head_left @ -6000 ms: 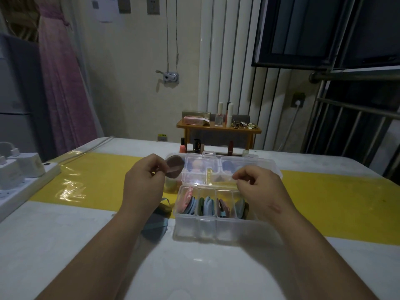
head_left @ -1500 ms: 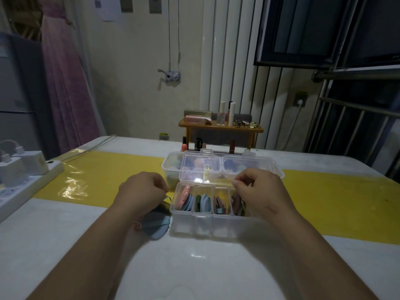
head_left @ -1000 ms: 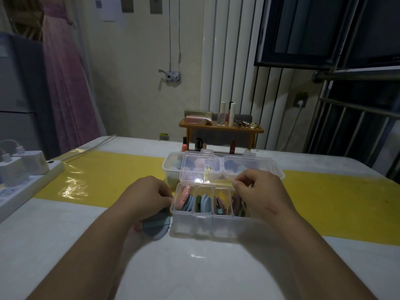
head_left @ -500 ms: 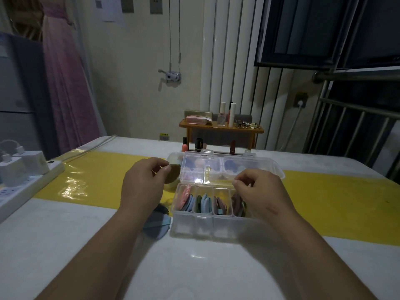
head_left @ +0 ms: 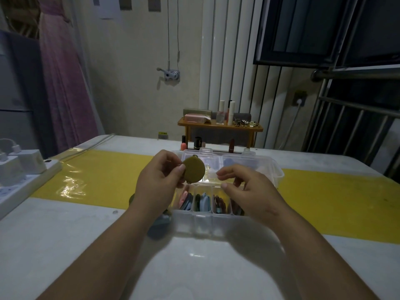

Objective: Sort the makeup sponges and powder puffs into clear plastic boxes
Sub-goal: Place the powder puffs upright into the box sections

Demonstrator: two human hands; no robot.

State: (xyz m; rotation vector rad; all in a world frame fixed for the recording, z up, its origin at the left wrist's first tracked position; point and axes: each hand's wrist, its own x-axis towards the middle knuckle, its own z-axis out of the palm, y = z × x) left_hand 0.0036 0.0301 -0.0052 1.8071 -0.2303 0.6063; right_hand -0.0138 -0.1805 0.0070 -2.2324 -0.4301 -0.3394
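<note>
Risk: edge-pinched puff (head_left: 194, 173) slips from left hand (head_left: 157, 186) grip | right hand (head_left: 253, 192) grip slack, empty | box (head_left: 203, 223) at 6 o'clock.

Our two bare forearms reach in from the near edge, angling toward each other at the middle. Our left grip (head_left: 159, 184) is raised, thumb and fingers pinching the left rim of a round olive puff (head_left: 194, 172), held upright. Our right grip (head_left: 251, 191) hovers just to the right of it, knuckles up, fingers loosely curled, thumb and forefinger apart, empty.
</note>
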